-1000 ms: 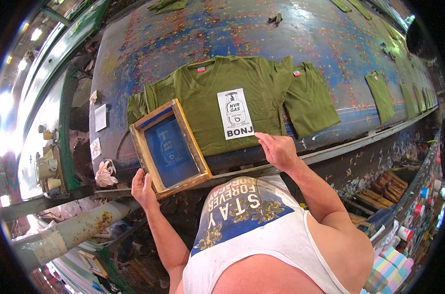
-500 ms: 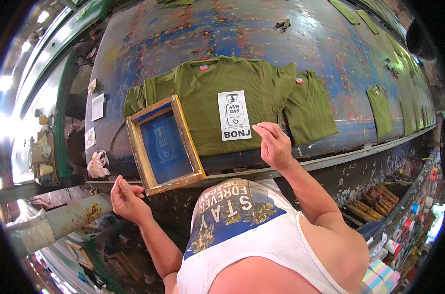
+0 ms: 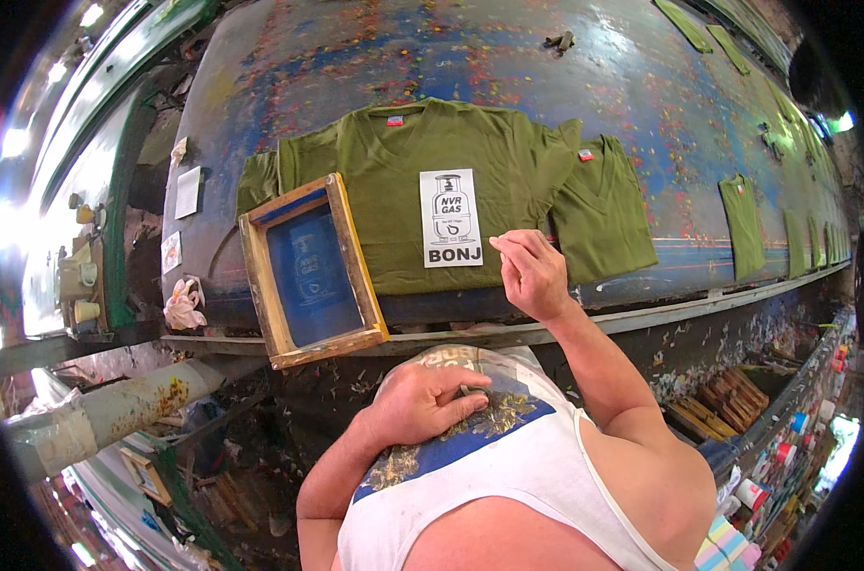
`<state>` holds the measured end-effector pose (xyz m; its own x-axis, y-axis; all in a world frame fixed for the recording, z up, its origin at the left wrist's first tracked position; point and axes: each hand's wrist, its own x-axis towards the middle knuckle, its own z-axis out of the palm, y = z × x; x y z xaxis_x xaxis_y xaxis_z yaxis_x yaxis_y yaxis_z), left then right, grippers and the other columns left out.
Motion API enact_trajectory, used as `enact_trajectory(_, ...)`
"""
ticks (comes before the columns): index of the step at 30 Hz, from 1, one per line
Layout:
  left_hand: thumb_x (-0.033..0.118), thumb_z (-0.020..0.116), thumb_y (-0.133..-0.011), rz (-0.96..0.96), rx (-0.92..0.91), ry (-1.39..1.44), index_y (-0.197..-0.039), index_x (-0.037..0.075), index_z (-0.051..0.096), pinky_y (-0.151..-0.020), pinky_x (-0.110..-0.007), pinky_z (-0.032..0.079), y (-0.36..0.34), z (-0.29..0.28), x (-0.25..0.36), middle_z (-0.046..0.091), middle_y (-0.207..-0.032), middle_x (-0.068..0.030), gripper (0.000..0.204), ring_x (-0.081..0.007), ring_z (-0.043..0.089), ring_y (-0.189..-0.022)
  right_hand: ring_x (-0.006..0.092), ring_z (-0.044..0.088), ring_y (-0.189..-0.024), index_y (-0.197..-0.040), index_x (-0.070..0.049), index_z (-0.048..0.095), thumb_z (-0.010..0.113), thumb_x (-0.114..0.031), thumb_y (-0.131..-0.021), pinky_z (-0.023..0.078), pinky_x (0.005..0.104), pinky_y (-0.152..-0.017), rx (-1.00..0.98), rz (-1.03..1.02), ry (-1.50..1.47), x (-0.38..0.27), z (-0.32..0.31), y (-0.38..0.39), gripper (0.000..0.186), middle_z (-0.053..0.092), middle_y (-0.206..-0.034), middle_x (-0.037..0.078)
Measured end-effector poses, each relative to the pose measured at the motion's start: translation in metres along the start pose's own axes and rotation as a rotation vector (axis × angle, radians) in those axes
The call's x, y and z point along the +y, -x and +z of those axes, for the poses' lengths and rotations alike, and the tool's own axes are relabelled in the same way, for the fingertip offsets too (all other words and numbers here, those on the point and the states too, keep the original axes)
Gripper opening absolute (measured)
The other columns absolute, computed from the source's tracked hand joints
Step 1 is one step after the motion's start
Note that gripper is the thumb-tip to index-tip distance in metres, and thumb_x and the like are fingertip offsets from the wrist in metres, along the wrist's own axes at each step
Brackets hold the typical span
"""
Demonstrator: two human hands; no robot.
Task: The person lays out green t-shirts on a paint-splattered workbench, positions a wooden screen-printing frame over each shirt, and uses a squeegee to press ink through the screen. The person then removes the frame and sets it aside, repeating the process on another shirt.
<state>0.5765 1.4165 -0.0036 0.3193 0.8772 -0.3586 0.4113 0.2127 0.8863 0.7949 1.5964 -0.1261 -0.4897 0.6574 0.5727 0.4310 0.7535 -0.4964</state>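
Note:
My right hand (image 3: pixel 532 271) is closed in a pinch beside the lower right corner of a white printed paper (image 3: pixel 441 218) with a black cylinder drawing, which lies on an olive V-neck T-shirt (image 3: pixel 380 262); what the fingertips hold is too small to make out. My left hand (image 3: pixel 430 402) is open over my printed white tank top (image 3: pixel 508 519), thumb and index finger apart. Left of the paper, a wooden screen frame (image 3: pixel 371 313) with blue mesh rests tilted on the shirt, its near end at the table's edge.
The long paint-spotted table (image 3: pixel 375 48) has a metal front rail. More olive shirts (image 3: pixel 741 224) lie to the right. Crumpled pink paper (image 3: pixel 184 303) sits at the left. A large pipe (image 3: pixel 118 414) runs below left; wooden frames (image 3: pixel 732 400) and containers stand below right.
My left hand has let go of the frame and moved down and right to my stomach. My right hand has lifted slightly beside the paper, its fingers drawn together.

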Motion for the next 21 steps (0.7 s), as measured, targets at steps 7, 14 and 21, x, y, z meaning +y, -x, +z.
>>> enact_trajectory(7, 0.036, 0.081, -0.100, -0.055, -0.063, -0.032, -0.126, 0.016, 0.081, -0.059, -0.041, 0.050, -0.020, 0.008, 0.009, 0.068, -0.067, -0.0106, 0.032, -0.0257, 0.065, -0.058, 0.0313, 0.071, -0.085, -0.112, -0.002, 0.076, 0.071, 0.010, -0.088, 0.059, 0.0401, -0.072, -0.013, 0.017, -0.023, 0.012, -0.016, 0.012, 0.027, 0.072, -0.097, 0.010)
enact_trajectory(14, 0.042, 0.079, -0.101, -0.038, -0.042, -0.050, -0.127, 0.019, 0.081, -0.063, -0.045, 0.054, -0.035, 0.027, 0.007, 0.071, -0.071, -0.0123, 0.034, -0.0331, 0.071, -0.066, 0.0312, 0.070, -0.081, -0.110, -0.004, 0.077, 0.072, 0.007, -0.085, 0.058, 0.0412, -0.068, -0.018, 0.014, -0.038, 0.036, -0.021, 0.016, 0.028, 0.070, -0.091, 0.010)
enact_trajectory(21, 0.039, 0.079, -0.100, -0.023, -0.021, -0.031, -0.129, 0.017, 0.080, -0.065, -0.043, 0.054, -0.044, 0.030, 0.009, 0.070, -0.072, -0.0122, 0.036, -0.0304, 0.068, -0.067, 0.0308, 0.070, -0.078, -0.109, -0.004, 0.077, 0.072, 0.006, -0.087, 0.058, 0.0409, -0.067, -0.007, 0.004, -0.069, 0.041, -0.026, 0.007, 0.025, 0.069, -0.088, 0.010)
